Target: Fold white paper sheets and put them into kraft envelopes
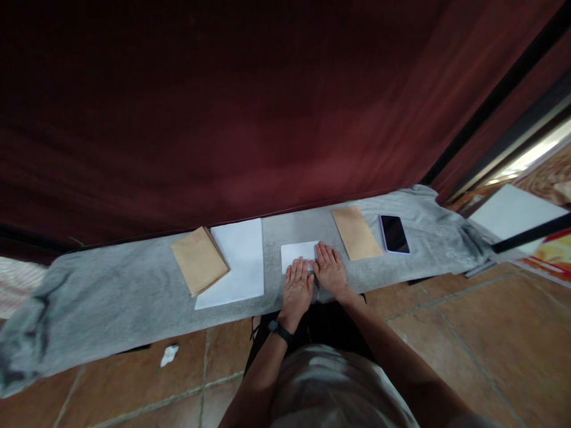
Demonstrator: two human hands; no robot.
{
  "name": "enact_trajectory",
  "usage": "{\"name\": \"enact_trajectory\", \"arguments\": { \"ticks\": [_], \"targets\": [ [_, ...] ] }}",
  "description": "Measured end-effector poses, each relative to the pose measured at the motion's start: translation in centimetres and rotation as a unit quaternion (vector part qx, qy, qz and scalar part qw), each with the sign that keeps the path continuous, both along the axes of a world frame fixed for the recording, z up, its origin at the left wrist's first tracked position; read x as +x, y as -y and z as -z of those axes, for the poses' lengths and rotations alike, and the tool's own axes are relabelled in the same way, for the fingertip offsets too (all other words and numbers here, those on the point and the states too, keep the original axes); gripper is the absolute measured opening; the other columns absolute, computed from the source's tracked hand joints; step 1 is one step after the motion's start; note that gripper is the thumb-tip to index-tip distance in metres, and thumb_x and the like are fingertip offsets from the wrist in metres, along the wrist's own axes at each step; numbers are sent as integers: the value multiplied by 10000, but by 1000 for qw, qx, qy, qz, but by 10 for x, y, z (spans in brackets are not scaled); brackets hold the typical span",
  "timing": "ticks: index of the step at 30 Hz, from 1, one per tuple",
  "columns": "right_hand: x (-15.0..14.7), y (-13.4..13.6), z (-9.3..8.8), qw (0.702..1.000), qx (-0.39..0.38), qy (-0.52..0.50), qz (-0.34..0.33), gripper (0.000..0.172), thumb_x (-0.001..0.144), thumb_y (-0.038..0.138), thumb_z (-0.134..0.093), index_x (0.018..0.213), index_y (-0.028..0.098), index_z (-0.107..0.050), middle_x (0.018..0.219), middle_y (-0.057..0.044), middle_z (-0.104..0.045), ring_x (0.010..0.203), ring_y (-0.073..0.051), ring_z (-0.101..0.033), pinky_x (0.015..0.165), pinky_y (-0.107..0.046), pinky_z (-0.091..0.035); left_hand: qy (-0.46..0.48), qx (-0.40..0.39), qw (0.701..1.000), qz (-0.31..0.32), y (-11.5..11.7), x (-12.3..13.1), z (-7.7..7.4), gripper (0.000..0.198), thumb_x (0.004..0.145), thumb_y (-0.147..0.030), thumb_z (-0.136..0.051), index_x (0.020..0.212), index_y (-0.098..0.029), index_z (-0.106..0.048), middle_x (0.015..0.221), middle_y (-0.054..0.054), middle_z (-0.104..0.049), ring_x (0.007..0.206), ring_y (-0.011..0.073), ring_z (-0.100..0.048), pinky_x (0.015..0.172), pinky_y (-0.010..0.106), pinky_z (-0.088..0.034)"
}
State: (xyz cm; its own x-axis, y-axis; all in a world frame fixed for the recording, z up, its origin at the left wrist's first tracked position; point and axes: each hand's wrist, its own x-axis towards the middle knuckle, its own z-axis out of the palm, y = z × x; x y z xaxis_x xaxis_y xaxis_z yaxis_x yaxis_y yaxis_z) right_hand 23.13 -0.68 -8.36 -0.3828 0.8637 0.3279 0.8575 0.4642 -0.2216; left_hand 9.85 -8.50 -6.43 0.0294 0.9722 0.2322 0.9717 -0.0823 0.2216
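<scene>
A small white folded-looking paper [294, 251] lies on the grey cloth in front of me. My left hand [298, 288] rests flat with its fingertips on the paper's near edge. Beside it, my right hand [329, 268] presses flat on the paper's right end, fingers stretched out. Both hands partly cover the paper. To the right of my right hand lies a single brown envelope [355, 233]. Left of my hands is a larger white sheet stack [243, 261], overlapped by a pile of brown envelopes [198, 261].
A phone [395, 234] with a dark screen lies right of the single envelope. Grey cloth [120, 297] covers the long narrow table. A dark red curtain [250, 137] hangs right behind it. A crumpled white scrap [169, 355] is on the tiled floor [450, 333].
</scene>
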Motion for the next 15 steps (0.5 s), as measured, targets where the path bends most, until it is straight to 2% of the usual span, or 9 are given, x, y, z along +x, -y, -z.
{"name": "enact_trajectory", "arguments": {
  "ticks": [4,10,13,15],
  "targets": [
    [-1,0,-1,1000,-1,1,5,585,1069,391,-336,1551,64,-388,1579,-175,-435,1460,-310,-408,1195,-498,-267,8,-3,999,-50,3,-6,2,572,1035,-304,-372,1555,-65,-371,1598,186,-395,1529,274,-304,1235,487,-315],
    [-2,0,-1,1000,3,5,13,590,1068,397,-340,1553,63,-386,1576,-166,-440,1452,-313,-421,1196,-492,-267,51,-1,994,-100,14,-25,1,570,1019,-303,-414,1528,-46,-412,1587,217,-405,1507,312,-348,1230,514,-303],
    [-2,0,0,1000,6,3,13,585,1065,399,-347,1553,79,-392,1578,-163,-437,1452,-307,-426,1194,-483,-269,132,-16,982,-132,11,-31,-2,527,987,-268,-468,1471,-61,-496,1565,212,-450,1487,321,-386,1230,511,-301],
    [-2,0,0,1000,6,1,13,586,1062,403,-353,1553,87,-397,1578,-162,-437,1452,-308,-428,1193,-480,-270,235,-28,959,-154,2,-36,-6,472,948,-233,-522,1401,-114,-578,1497,181,-547,1445,311,-450,1216,505,-329]
  ]
}}
